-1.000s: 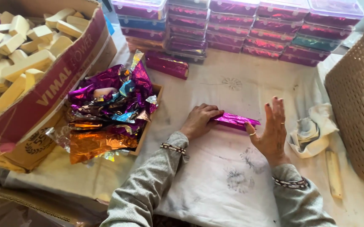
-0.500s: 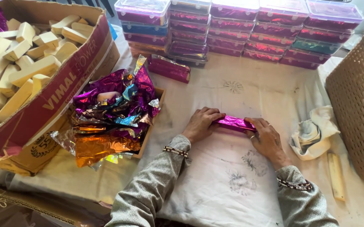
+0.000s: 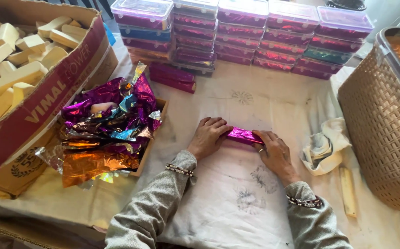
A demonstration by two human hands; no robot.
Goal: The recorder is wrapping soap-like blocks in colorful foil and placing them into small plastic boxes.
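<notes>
Left hand and right hand, fingers curled, grip opposite ends of a purple foil-wrapped bar lying on the white cloth, right of the foil sheets.

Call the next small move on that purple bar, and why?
Probably fold the foil ends shut. The purple bar lies flat on the cloth, left hand and right hand pressing on its two ends; the middle already looks wrapped.
</notes>
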